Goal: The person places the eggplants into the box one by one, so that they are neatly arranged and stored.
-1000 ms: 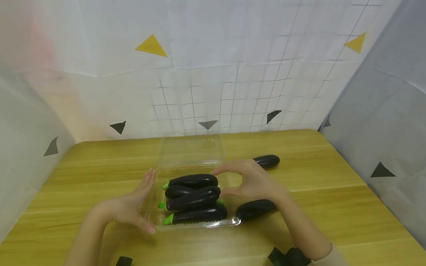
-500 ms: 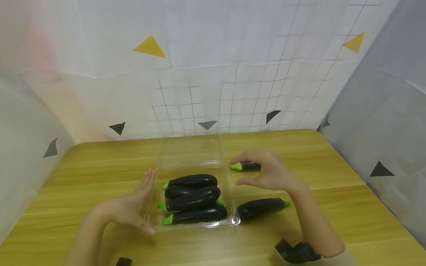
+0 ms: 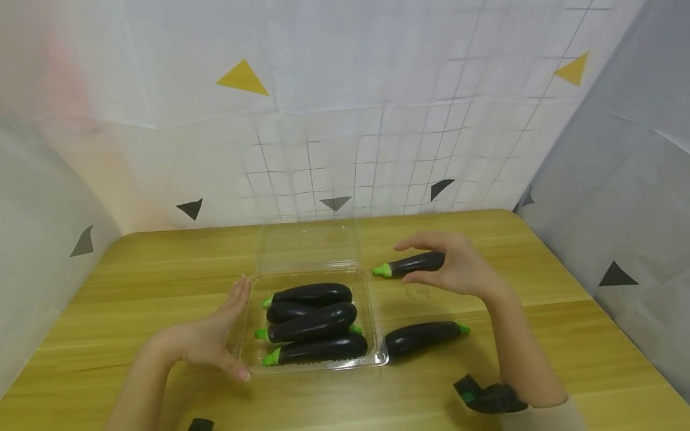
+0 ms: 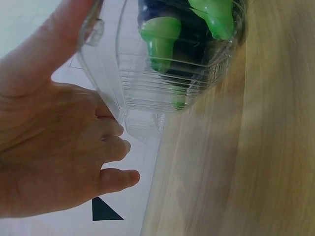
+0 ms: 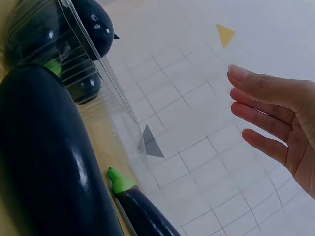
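Observation:
A clear plastic clamshell box [image 3: 372, 323] lies with its lid folded back, holding several dark eggplants [image 3: 312, 323] with green stems. My left hand [image 3: 207, 341] rests along the box's left side, thumb and fingers spread; the left wrist view shows its thumb at the rim. To the right of the box, my right hand [image 3: 453, 263] hovers over a loose eggplant [image 3: 406, 264], thumb and fingers apart and holding nothing. This hand hides the eggplant's right end. Another loose eggplant [image 3: 423, 336] lies against the box's front right corner, its stem pointing right.
The transparent lid [image 3: 308, 242] lies behind the box on the wooden table [image 3: 178, 257]. White sheeting [image 3: 162, 167] with triangular marks rises at the back and both sides. A black strapped device [image 3: 487, 398] is on the right wrist.
My right hand has moved from the box's right side to above the far loose eggplant, away to the right. The left hand and the eggplants have stayed in place.

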A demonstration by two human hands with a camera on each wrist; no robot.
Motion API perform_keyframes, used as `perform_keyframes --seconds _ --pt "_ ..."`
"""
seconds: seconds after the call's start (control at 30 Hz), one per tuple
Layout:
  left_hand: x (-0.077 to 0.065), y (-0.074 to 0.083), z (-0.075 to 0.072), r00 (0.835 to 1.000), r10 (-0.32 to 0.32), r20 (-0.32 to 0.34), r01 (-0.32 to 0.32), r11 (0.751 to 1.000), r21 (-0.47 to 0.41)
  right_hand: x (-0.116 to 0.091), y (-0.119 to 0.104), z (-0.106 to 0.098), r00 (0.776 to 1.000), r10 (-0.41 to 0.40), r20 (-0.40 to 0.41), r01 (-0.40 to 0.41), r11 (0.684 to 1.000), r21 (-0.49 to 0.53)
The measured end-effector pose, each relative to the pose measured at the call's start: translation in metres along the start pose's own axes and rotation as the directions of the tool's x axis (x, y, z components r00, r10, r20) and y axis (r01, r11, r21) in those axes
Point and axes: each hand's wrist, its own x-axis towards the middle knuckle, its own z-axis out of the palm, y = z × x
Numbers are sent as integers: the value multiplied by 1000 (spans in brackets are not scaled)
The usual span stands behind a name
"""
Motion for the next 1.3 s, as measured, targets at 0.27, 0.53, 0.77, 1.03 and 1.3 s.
perform_keyframes --seconds 0.27,0.53,0.77,1.03,1.3 --pt "0 0 0 1000 -17 0 17 1000 4 -7 10 -6 996 87 -3 -87 996 28" --pt "0 2 1 1000 -12 3 12 1000 1 -11 25 -6 987 158 6 -158 986 48" --pt "-1 3 1 1000 -5 -1 5 1000 19 -17 40 -4 967 253 34 -254 967 28" --pt "-2 2 1 1000 -5 -5 5 1000 7 -24 60 0 941 337 43 -337 941 10" --pt "-1 2 1 1000 -7 -1 7 1000 -2 -33 82 3 910 411 55 -412 911 7"
